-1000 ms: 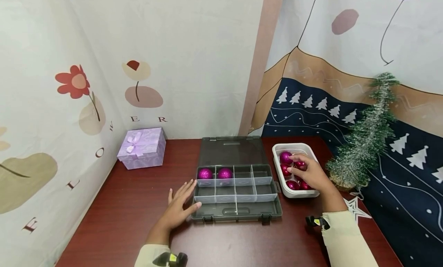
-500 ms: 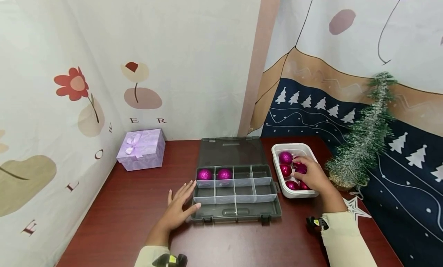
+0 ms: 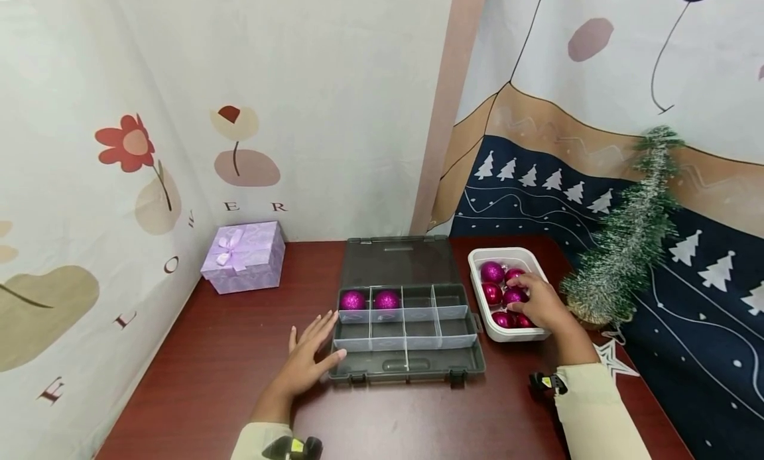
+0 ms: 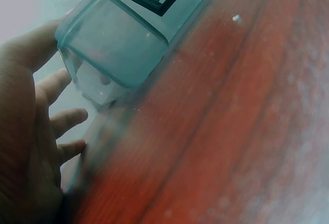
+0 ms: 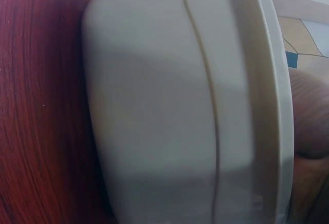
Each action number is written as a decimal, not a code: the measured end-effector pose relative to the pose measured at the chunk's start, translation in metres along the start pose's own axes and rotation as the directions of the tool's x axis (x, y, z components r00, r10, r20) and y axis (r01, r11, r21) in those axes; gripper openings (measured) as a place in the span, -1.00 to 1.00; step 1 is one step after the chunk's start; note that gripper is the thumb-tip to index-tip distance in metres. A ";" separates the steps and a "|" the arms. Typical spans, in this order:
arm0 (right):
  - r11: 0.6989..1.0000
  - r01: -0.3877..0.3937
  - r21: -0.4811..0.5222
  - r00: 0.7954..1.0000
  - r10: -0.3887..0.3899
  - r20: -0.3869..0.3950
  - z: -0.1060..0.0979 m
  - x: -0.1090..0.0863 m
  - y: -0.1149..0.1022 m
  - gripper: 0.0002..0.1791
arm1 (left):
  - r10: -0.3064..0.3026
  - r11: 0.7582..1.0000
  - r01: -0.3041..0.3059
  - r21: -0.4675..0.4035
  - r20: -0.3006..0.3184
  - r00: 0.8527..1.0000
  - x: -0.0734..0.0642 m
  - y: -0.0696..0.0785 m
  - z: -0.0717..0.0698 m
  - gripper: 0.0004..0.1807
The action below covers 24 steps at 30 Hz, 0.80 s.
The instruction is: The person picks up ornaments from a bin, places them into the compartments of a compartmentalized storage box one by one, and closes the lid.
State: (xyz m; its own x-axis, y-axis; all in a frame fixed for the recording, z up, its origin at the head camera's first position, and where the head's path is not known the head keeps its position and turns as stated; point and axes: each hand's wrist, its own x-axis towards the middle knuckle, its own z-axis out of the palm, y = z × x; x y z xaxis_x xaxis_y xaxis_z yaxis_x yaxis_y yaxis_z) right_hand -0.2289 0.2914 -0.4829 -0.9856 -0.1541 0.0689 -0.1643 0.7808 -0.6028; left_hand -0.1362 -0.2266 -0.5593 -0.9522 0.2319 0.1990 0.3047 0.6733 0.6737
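A grey see-through divided organizer box lies with its lid laid back. Two glittery magenta baubles sit in its back-row left compartments. My left hand rests against the box's left side, fingers spread and fairly straight; the left wrist view shows them by the box corner. At right, my right hand reaches into a white tub, thumb and forefinger on either side of a glittery magenta bauble. Several shiny and glittery baubles lie around it. The right wrist view shows mostly the tub's wall.
A lilac gift box with a bow stands at the back left of the dark red table. A small frosted tinsel tree stands right of the tub, with a white star near its base. Printed cloth hangs behind.
My right hand has shifted slightly right and nearer inside the tub, from the left-hand baubles to the glittery one between its fingers. The left hand stays at the box.
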 end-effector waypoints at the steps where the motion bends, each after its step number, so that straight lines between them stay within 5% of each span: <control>1: 1.000 -0.001 -0.001 1.000 0.001 0.007 0.000 0.000 0.000 -0.56 | -0.001 1.000 0.001 -0.001 0.000 1.000 0.000 0.000 0.000 -0.10; 14: 0.998 -0.052 -0.021 0.997 0.053 0.059 -0.001 0.001 0.002 -0.54 | -0.003 1.000 0.003 -0.001 -0.006 1.000 -0.001 0.000 0.001 -0.09; 24: 0.997 -0.056 -0.044 0.998 0.057 0.021 -0.006 -0.003 0.000 -0.60 | -0.004 1.000 0.004 0.004 0.001 1.000 0.000 -0.002 0.001 -0.09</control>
State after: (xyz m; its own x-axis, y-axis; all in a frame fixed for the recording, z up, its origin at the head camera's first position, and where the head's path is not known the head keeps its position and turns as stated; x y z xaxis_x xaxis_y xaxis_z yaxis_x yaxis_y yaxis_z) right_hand -0.2264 0.2958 -0.4785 -0.9924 -0.1221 0.0177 -0.1103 0.8143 -0.5698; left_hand -0.1365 -0.2267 -0.5614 -0.9533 0.2298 0.1962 0.3014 0.6769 0.6715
